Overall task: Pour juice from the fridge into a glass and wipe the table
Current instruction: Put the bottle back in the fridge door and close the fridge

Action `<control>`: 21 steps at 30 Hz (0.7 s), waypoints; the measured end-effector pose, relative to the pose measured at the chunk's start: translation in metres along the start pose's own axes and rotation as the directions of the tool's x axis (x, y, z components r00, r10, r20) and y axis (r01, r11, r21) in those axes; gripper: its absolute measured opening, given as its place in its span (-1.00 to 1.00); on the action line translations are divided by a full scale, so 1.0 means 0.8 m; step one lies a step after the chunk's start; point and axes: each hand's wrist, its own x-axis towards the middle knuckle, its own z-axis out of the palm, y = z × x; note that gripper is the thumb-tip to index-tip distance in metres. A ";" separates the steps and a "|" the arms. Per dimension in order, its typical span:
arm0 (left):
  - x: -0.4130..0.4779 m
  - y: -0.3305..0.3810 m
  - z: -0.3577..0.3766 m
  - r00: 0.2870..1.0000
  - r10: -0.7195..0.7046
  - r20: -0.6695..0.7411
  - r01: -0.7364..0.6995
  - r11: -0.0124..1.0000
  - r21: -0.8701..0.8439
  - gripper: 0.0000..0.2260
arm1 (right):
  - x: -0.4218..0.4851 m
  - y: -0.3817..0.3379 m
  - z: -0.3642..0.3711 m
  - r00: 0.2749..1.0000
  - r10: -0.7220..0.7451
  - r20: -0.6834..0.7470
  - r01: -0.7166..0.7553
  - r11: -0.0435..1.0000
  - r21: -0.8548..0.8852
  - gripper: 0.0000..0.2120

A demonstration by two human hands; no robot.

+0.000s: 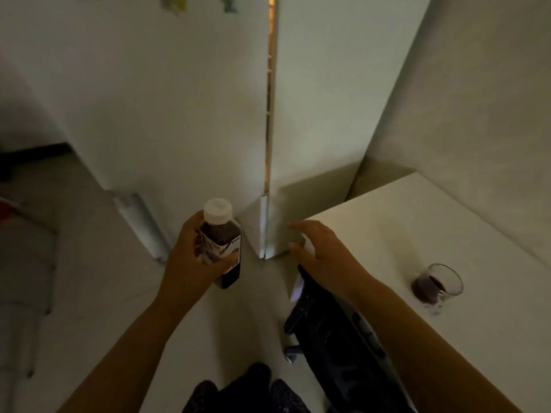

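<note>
Head view, dim light: the left hand (190,257) sits at centre frame, wrapped around a juice bottle (222,242) with fingers on its label and thumb across the front. That bottle stands upright in the grip, white cap (217,210) on, dark juice showing below the cap and at the base. Just right of it, the right hand (320,248) is spread wide with fingers apart, holding nothing, and reaches toward the lower edge of the fridge door (316,114). Two white fridge doors fill the upper half of the frame; a narrow warm-lit gap (270,84) runs between them, so they stand almost closed. Coloured magnets (174,3) show at the top left edge. At right, the white tabletop (417,222) carries a glass (436,284) near its front edge, part filled with dark red juice, well apart from both hands. A dark chair (334,329) sits below the right forearm, at lower centre.
</note>
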 end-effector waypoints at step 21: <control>-0.160 -0.098 -0.477 0.850 -0.078 -0.521 0.179 0.973 0.146 -0.23 | 0.158 -0.410 0.369 0.832 -0.474 0.287 0.445 0.880 0.163 -0.66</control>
